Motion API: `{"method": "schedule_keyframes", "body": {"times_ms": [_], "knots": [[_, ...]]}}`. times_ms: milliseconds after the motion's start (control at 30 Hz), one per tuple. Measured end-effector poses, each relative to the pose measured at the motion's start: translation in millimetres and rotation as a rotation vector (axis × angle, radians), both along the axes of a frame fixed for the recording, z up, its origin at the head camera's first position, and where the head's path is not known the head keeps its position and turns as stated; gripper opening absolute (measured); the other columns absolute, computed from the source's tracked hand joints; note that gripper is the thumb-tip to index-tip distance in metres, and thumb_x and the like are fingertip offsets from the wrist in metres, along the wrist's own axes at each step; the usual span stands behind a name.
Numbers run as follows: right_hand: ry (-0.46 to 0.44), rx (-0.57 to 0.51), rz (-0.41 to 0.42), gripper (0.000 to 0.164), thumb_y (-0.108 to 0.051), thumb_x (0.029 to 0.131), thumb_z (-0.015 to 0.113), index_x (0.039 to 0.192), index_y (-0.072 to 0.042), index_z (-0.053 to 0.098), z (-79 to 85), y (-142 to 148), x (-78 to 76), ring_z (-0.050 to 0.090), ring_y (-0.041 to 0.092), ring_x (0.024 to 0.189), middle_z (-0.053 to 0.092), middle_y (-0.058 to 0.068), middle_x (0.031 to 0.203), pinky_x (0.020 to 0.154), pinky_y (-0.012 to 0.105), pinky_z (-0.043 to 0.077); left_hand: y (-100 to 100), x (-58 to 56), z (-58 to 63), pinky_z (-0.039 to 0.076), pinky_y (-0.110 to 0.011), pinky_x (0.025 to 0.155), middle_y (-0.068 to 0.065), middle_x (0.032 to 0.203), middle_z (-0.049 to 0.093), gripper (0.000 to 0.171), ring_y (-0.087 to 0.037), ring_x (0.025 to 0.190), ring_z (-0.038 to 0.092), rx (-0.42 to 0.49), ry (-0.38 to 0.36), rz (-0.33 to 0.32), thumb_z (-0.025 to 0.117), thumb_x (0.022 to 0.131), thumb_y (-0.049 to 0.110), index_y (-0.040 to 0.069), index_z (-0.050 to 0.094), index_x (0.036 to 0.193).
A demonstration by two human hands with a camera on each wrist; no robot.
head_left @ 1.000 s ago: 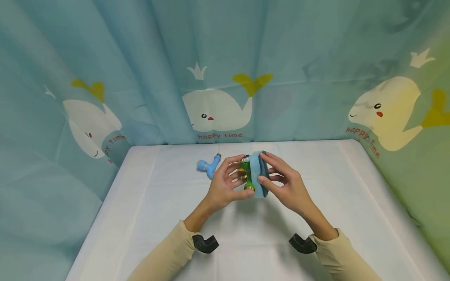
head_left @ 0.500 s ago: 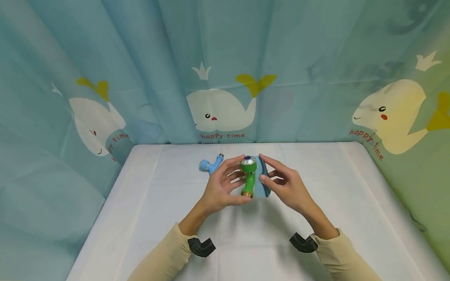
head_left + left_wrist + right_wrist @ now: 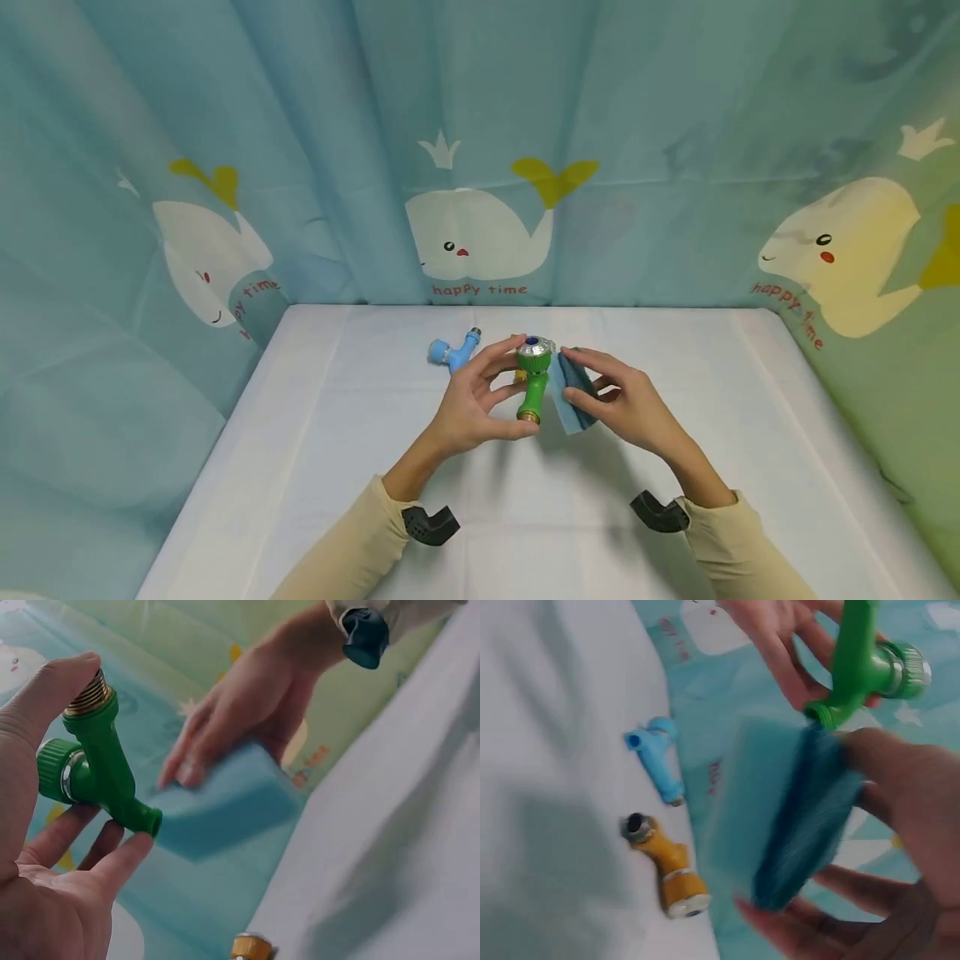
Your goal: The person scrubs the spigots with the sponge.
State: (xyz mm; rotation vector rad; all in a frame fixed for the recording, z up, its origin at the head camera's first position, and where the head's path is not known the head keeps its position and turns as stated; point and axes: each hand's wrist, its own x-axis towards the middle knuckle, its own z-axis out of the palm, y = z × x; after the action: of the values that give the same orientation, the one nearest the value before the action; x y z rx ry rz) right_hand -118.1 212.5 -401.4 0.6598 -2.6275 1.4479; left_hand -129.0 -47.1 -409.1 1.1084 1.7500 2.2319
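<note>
In the head view my left hand (image 3: 468,400) holds a green water tap (image 3: 534,392) up above the table, thumb at its threaded brass end and fingers at the far side. The tap's silver-topped ridged knob faces up. My right hand (image 3: 633,404) pinches a two-tone blue sponge (image 3: 573,393), pale on one face and dark on the other, just right of the tap. The sponge (image 3: 232,810) is blurred in the left wrist view, close by the tap's spout. Whether sponge and spout touch, I cannot tell.
A light blue tap (image 3: 656,761) and a yellow-orange tap (image 3: 673,866) lie on the white-covered table (image 3: 337,467). In the head view the left hand and green tap mostly hide the yellow one. A whale-print curtain (image 3: 480,100) stands behind the table.
The green tap has turned, so its knob now shows fully to the head camera. The sponge, earlier overlapping the tap, has shifted right and slightly nearer with the right hand, and leans over.
</note>
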Motion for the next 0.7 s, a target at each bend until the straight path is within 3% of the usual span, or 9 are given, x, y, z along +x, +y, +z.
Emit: {"method": "schedule_keyframes", "body": {"times_ms": [167, 267, 400, 600, 700], "knots": [[-0.010, -0.048, 0.026, 0.056, -0.015, 0.096, 0.074, 0.149, -0.021, 0.056, 3.6, -2.0, 1.3, 0.070, 0.022, 0.092, 0.057, 0.011, 0.146, 0.073, 0.032, 0.061, 0.4, -2.4, -1.9, 0.052, -0.047, 0.103, -0.021, 0.148, 0.047, 0.091, -0.033, 0.132, 0.051, -0.025, -0.009, 0.019, 0.091, 0.079, 0.015, 0.005, 0.041, 0.155], [0.061, -0.011, 0.000, 0.057, -0.015, 0.095, 0.076, 0.149, -0.020, 0.057, 5.5, -4.4, 2.0, 0.070, 0.022, 0.094, 0.054, 0.013, 0.149, 0.077, 0.028, 0.061, 0.1, -3.7, -4.4, 0.052, -0.048, 0.103, -0.023, 0.146, 0.049, 0.089, -0.036, 0.130, 0.053, -0.035, -0.005, 0.053, 0.091, 0.080, 0.018, 0.005, 0.043, 0.154], [0.182, -0.057, -0.070, 0.061, -0.004, 0.089, 0.079, 0.146, -0.017, 0.060, 7.3, -9.7, 5.5, 0.069, 0.025, 0.097, 0.053, 0.012, 0.151, 0.079, 0.023, 0.059, -1.1, -6.6, -7.4, 0.050, -0.049, 0.105, -0.023, 0.143, 0.054, 0.088, -0.037, 0.130, 0.056, -0.038, -0.023, 0.115, 0.090, 0.081, 0.018, 0.008, 0.043, 0.154], [0.169, -0.014, 0.101, 0.059, -0.008, 0.091, 0.079, 0.146, -0.014, 0.060, 0.2, -19.6, 13.0, 0.069, 0.025, 0.110, 0.051, 0.015, 0.152, 0.080, 0.030, 0.061, -1.4, -9.9, -9.5, 0.051, -0.044, 0.104, -0.019, 0.142, 0.056, 0.088, -0.036, 0.129, 0.058, -0.055, -0.038, 0.157, 0.090, 0.080, 0.011, 0.010, 0.044, 0.155], [0.147, -0.029, 0.101, 0.059, -0.004, 0.089, 0.080, 0.144, -0.015, 0.062, 2.0, -12.9, 14.5, 0.069, 0.021, 0.105, 0.053, 0.012, 0.150, 0.080, 0.029, 0.061, 0.1, -11.4, -11.1, 0.051, -0.043, 0.105, -0.016, 0.144, 0.054, 0.089, -0.033, 0.130, 0.056, -0.083, -0.030, 0.148, 0.088, 0.078, 0.001, 0.011, 0.044, 0.155]]}}
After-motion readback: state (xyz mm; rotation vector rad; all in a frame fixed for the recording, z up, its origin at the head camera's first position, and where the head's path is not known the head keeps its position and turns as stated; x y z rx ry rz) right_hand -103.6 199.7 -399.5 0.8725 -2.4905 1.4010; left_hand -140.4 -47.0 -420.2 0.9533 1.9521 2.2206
